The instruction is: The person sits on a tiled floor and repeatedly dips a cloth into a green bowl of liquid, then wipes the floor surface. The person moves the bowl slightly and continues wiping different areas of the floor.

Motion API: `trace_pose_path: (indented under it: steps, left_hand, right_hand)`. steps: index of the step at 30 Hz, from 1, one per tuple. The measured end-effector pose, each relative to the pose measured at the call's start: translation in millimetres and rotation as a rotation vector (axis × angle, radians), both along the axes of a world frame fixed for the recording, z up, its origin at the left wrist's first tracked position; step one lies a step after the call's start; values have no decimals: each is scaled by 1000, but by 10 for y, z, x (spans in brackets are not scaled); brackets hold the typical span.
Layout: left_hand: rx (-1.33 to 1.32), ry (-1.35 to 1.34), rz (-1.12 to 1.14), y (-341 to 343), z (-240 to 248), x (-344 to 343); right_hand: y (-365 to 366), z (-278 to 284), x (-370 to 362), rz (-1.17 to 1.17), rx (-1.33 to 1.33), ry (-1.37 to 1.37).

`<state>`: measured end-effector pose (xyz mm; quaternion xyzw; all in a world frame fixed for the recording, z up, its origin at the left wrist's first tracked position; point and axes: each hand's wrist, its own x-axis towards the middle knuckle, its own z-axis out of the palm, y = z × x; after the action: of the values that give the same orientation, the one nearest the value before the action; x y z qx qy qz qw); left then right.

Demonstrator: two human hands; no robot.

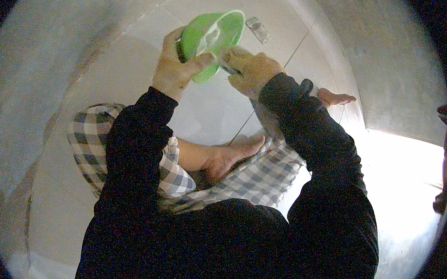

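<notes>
My left hand [179,64] grips a green bowl [197,29] from its left side, thumb over the near rim. The bowl is tilted on its side, its opening toward the right, and a white, creamy-looking substance [210,36] coats part of its inside. My right hand [251,70] is closed around a thin, greyish utensil [228,67] at the bowl's mouth. Motion blurs the utensil and its working end is hidden, so its kind cannot be made out. Both hands are held up over the pale floor.
On the tiled floor [205,104] beyond the bowl lies a small rectangular, greyish object [259,30]. My bent leg in checked trousers [254,180] and bare foot [232,155] are below my hands. Another bare foot [335,98] shows at right, near a pale wall [404,74] and a bright opening [403,157].
</notes>
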<state>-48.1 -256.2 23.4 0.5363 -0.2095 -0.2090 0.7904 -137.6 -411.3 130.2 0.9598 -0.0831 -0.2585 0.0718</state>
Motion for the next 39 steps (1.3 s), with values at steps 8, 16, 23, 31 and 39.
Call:
trace_pose_path:
  steps: [8, 16, 23, 31, 39]
  left_hand:
    - [-64, -35, 96, -31, -42, 74]
    - [-291, 347, 252, 180, 71, 396]
    - [-319, 412, 237, 168, 224, 357]
    - [-323, 444, 192, 121, 177, 340]
    - [-278, 343, 194, 11, 315, 325]
  right_hand:
    - [-451, -86, -460, -671, 1706, 484]
    - [-892, -172, -1217, -1376, 1309, -124]
    - [-675, -663, -1119, -1263, 723, -221]
    - [-446, -1227, -906, -697, 194, -39]
    - [-875, -478, -807, -93, -38, 470]
